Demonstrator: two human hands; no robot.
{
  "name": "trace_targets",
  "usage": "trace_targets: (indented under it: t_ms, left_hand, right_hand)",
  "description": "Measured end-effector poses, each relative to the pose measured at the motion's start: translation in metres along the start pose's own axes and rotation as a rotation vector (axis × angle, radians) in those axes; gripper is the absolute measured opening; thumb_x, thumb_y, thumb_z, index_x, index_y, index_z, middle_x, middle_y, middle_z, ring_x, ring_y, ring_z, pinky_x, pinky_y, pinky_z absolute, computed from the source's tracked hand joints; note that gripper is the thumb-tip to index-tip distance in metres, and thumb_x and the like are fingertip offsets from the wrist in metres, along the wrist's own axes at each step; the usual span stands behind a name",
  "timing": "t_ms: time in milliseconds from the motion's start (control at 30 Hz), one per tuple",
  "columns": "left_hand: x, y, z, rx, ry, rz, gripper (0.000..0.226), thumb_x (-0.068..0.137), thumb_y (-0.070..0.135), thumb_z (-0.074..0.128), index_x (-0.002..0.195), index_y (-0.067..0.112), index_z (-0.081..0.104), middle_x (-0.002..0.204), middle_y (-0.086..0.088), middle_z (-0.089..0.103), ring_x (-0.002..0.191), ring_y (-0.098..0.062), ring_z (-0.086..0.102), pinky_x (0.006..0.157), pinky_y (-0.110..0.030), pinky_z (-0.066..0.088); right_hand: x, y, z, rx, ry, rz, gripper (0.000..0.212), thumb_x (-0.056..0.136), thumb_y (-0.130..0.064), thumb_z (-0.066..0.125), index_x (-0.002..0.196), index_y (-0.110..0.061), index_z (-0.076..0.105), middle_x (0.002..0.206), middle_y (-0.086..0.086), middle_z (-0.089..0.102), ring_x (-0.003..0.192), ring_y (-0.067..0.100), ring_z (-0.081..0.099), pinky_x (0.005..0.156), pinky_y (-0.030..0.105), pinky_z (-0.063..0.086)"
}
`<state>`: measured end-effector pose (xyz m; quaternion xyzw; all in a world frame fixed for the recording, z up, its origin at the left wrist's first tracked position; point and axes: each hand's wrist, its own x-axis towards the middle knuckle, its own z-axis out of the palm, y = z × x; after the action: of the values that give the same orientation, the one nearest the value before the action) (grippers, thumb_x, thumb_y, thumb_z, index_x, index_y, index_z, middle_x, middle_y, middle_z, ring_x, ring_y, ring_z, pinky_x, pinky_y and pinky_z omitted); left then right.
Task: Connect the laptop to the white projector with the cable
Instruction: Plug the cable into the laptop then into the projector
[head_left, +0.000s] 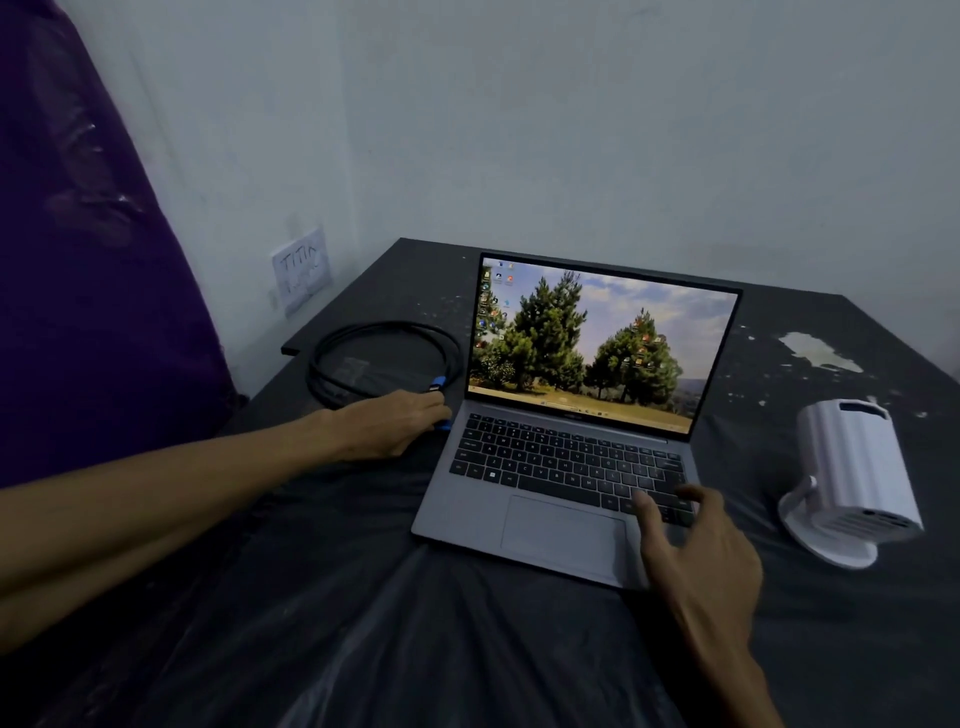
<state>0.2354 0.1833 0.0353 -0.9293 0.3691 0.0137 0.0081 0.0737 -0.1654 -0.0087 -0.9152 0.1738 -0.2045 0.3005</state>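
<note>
An open grey laptop (566, 540) sits mid-table, its screen lit with a picture of trees. Left of it lies a coiled black cable (337, 374) with blue plugs. My left hand (395, 423) is closed around one blue plug (442, 426), held right at the laptop's left edge; a second blue plug (438, 385) shows just above the hand. My right hand (696, 545) rests with spread fingers on the laptop's lower right corner, touching the keys. The white projector (852, 467) stands on its round base to the right of the laptop, apart from both hands.
The black table (363, 597) is draped in dark plastic sheet, with chipped white patches at the back right. A purple covered object (78, 260) leans against the wall at the left. A paper note (302, 267) is stuck on the wall behind the cable.
</note>
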Motion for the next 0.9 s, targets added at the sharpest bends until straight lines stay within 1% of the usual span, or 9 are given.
trace_targets:
  t_ms: [167,233,300,400,467,533,633,767,900]
  left_hand:
    - [0.012,0.001,0.001,-0.007,0.073,-0.031,0.021,0.097,0.029,0.061,0.104,0.013,0.074,0.098,-0.004,0.074,0.089,-0.021,0.067,0.087,-0.036,0.053]
    - [0.022,0.002,0.003,-0.018,0.282,-0.177,0.02,0.093,0.032,0.063,0.096,0.014,0.071,0.094,-0.004,0.07,0.084,-0.025,0.067,0.077,-0.043,0.056]
    - [0.031,0.003,0.007,-0.015,0.407,-0.43,0.026,0.091,0.036,0.065,0.104,0.013,0.062,0.108,-0.008,0.06,0.091,-0.033,0.066,0.074,-0.045,0.055]
    - [0.045,0.005,0.013,-0.037,0.222,-0.685,0.043,0.094,0.046,0.064,0.116,0.01,0.058,0.125,-0.015,0.056,0.108,-0.038,0.062,0.083,-0.044,0.05]
    - [0.054,0.007,0.014,-0.015,0.141,-0.713,0.039,0.098,0.04,0.06,0.119,0.008,0.061,0.128,-0.017,0.06,0.114,-0.038,0.061,0.088,-0.043,0.049]
    - [0.061,0.01,0.015,0.065,0.099,-0.702,0.025,0.097,0.022,0.059,0.117,0.006,0.064,0.126,-0.016,0.065,0.114,-0.036,0.064,0.088,-0.042,0.051]
    - [0.064,0.013,0.013,0.143,0.059,-0.747,0.029,0.09,0.01,0.058,0.119,0.005,0.063,0.126,-0.015,0.067,0.115,-0.034,0.065,0.088,-0.039,0.051]
    - [0.051,0.012,-0.005,0.16,0.21,-0.789,0.027,0.093,0.014,0.054,0.118,0.005,0.055,0.124,-0.019,0.066,0.113,-0.038,0.064,0.088,-0.044,0.049]
    - [0.012,0.007,-0.051,0.062,0.464,-0.796,0.02,0.103,0.019,0.042,0.11,0.004,0.054,0.115,-0.023,0.067,0.098,-0.043,0.066,0.072,-0.044,0.045]
  right_hand:
    - [-0.002,0.0,-0.002,0.0,0.009,0.003,0.061,0.095,-0.064,0.06,0.13,-0.014,0.061,0.127,0.015,0.075,0.116,0.038,0.069,0.107,0.056,0.05]
    - [-0.002,0.001,-0.002,-0.011,0.007,0.004,0.062,0.096,-0.064,0.06,0.132,-0.014,0.06,0.127,0.015,0.075,0.117,0.038,0.07,0.107,0.057,0.05]
    - [-0.001,0.001,-0.003,-0.019,0.001,0.013,0.062,0.096,-0.062,0.06,0.134,-0.013,0.06,0.127,0.015,0.076,0.117,0.038,0.07,0.107,0.059,0.05]
    - [0.001,0.001,-0.003,-0.03,-0.03,0.046,0.06,0.097,-0.059,0.061,0.135,-0.013,0.061,0.129,0.018,0.075,0.12,0.04,0.069,0.111,0.059,0.047]
    - [0.002,0.001,-0.003,-0.038,-0.04,0.056,0.058,0.097,-0.057,0.062,0.137,-0.014,0.06,0.131,0.017,0.074,0.122,0.039,0.068,0.113,0.057,0.045]
    - [0.003,0.002,-0.004,-0.033,-0.047,0.058,0.056,0.098,-0.054,0.063,0.137,-0.013,0.061,0.133,0.017,0.073,0.124,0.038,0.067,0.113,0.056,0.045]
    - [0.005,0.003,-0.004,-0.027,-0.057,0.054,0.053,0.098,-0.051,0.065,0.134,-0.013,0.064,0.133,0.016,0.074,0.124,0.036,0.067,0.113,0.054,0.044]
    - [0.006,0.003,-0.004,-0.036,-0.049,0.044,0.049,0.099,-0.049,0.065,0.133,-0.013,0.065,0.133,0.014,0.073,0.125,0.034,0.067,0.114,0.053,0.043]
    - [0.008,0.003,-0.003,-0.03,-0.046,0.043,0.049,0.099,-0.05,0.064,0.134,-0.015,0.064,0.134,0.012,0.073,0.127,0.033,0.065,0.114,0.053,0.043]
